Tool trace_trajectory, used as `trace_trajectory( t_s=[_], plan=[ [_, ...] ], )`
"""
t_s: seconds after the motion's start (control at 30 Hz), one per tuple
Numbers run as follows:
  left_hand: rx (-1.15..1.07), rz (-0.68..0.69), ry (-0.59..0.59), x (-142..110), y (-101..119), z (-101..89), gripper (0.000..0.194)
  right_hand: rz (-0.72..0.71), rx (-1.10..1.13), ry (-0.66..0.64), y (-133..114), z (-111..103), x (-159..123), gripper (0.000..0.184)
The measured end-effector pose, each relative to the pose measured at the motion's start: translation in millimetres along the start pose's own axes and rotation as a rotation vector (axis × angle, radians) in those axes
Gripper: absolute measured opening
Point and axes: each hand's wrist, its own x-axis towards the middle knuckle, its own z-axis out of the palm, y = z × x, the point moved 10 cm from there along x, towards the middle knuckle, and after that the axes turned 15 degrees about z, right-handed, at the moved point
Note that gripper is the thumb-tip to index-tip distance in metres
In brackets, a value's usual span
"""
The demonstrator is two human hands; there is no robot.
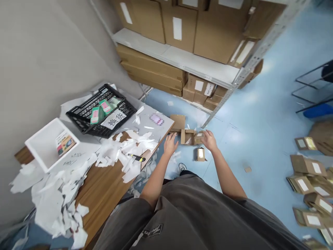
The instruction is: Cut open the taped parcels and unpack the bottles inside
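Over the corner of the table, my left hand (pixel 171 144) is held out with its fingers apart and nothing in it. My right hand (pixel 209 140) hovers opposite, fingers loosely spread, with no object visible in its grasp. Between them, lower down, shows an open cardboard box (pixel 183 136) with its flaps out. The right fingers overlap the box's right flap in view; whether they touch it I cannot tell. A smaller carton (pixel 200 154) with a white label stands on the floor just nearer to me.
Torn white paper (pixel 109 152) and a utility knife (pixel 137 158) lie on the wooden table (pixel 109 194). Behind them are a black crate (pixel 104 129) and a white bin (pixel 49 146). A metal shelf (pixel 208 67) holds cartons. Several labelled boxes (pixel 308 165) lie on the floor at right.
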Motion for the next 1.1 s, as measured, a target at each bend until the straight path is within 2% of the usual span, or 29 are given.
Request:
trace_trajectory(
  t_s=[0.13,0.27,0.4,0.5,0.57,0.67,0.83,0.97,1.03,1.1],
  plan=[
    [0.05,-0.146,0.098,-44.2,-39.3,-37.4,0.065,-0.22,0.013,-0.052,-82.8,29.4,10.0,0.057],
    [0.101,-0.306,0.164,-112.8,-73.3,-78.4,0.067,-0.415,0.031,-0.179,-176.2,73.9,-5.2,0.061],
    [0.133,-0.437,0.274,-205.3,-99.3,-122.2,0.071,-0.625,0.017,-0.327,-268.0,128.0,-53.0,0.064],
    [0.153,-0.554,0.361,-290.1,-113.0,-148.3,0.072,-0.78,-0.02,-0.416,-329.7,171.5,-109.9,0.067],
    [0.157,-0.647,0.405,-353.5,-118.7,-160.1,0.074,-0.888,-0.042,-0.483,-367.5,201.8,-159.7,0.069],
    [0.154,-0.784,0.466,-458.3,-119.5,-172.8,0.078,-1.054,-0.076,-0.593,-417.7,246.6,-250.9,0.075],
    [0.131,-0.998,0.633,-657.5,-95.0,-182.1,0.093,-1.329,-0.122,-0.776,-480.3,312.9,-435.6,0.086],
    [0.121,-1.215,0.805,-819.4,-50.1,-166.2,0.091,-1.502,-0.133,-0.942,-507.4,355.8,-590.7,0.091],
    [0.123,-1.334,0.854,-886.5,-23.6,-150.0,0.088,-1.569,-0.159,-1.005,-513.3,373.1,-660.7,0.091],
    [0.108,-1.449,0.886,-941.1,-0.1,-131.7,0.086,-1.636,-0.186,-1.049,-517.0,386.1,-721.7,0.089]
  ],
)
